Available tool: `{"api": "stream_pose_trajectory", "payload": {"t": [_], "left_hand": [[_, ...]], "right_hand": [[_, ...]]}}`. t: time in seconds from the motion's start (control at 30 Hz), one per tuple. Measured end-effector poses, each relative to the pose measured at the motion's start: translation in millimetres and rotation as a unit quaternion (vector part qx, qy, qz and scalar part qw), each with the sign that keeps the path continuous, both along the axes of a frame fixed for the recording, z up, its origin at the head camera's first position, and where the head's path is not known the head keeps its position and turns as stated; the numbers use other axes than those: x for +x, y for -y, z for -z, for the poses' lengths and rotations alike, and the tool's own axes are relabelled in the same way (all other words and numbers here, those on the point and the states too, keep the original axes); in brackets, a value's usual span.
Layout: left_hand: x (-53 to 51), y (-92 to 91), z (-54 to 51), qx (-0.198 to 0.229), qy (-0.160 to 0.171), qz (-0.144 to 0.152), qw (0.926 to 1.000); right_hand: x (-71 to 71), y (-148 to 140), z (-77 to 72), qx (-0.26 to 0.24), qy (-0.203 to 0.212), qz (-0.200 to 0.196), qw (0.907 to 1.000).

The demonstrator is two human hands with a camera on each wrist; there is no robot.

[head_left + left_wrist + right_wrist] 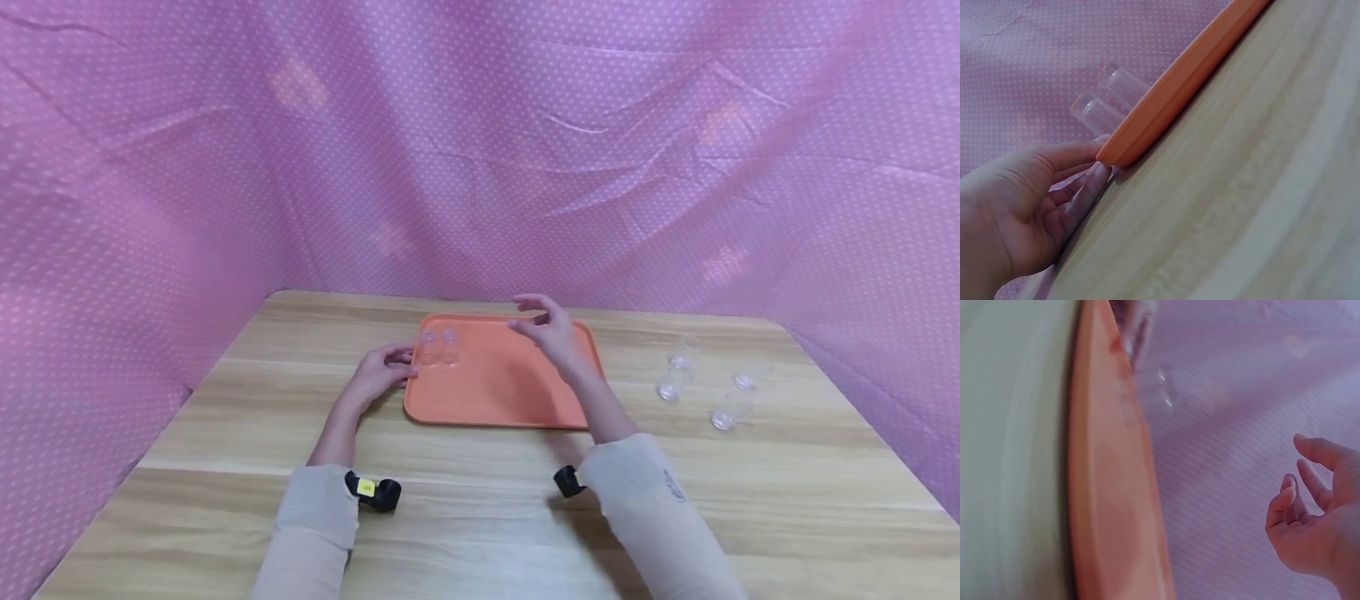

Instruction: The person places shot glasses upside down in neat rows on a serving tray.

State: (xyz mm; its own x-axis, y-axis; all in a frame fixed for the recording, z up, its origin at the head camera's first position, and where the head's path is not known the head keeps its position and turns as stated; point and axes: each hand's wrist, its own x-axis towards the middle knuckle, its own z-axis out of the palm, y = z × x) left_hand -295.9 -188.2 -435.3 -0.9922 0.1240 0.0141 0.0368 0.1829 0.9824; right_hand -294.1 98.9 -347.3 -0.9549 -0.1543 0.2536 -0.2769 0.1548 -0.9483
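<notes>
Pale sleeves (pixel 660 508) lie foremost. Left hand (pixel 375 377) pinches orange tray (pixel 480 396) by its rim, near clear cups (pixel 448 357); right hand (pixel 553 332) above tray, fingers (pixel 1315 486) parted and curved, holding nothing.

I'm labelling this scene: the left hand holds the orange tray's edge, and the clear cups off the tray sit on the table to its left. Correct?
Not quite: the clear cups off the orange tray sit to its right, as the head view shows. The left hand does hold the tray's edge.
</notes>
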Motion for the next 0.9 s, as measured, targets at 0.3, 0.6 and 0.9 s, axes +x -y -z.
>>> {"api": "stream_pose_trajectory", "payload": {"t": [0.3, 0.6, 0.9], "left_hand": [[-0.6, 2.6, 0.2, -0.015, -0.002, -0.003, 0.9999], [0.1, 2.0, 1.4, -0.024, 0.010, -0.005, 0.9996], [-3.1, 0.6, 1.0, -0.023, 0.016, -0.005, 0.9996]], "right_hand": [[32.2, -77.6, -15.7, 0.016, -0.031, 0.060, 0.9976], [64.2, -157.7, -10.7, 0.083, -0.044, 0.139, 0.9859], [87.7, -223.0, -0.1, 0.108, -0.044, 0.175, 0.9776]]}}
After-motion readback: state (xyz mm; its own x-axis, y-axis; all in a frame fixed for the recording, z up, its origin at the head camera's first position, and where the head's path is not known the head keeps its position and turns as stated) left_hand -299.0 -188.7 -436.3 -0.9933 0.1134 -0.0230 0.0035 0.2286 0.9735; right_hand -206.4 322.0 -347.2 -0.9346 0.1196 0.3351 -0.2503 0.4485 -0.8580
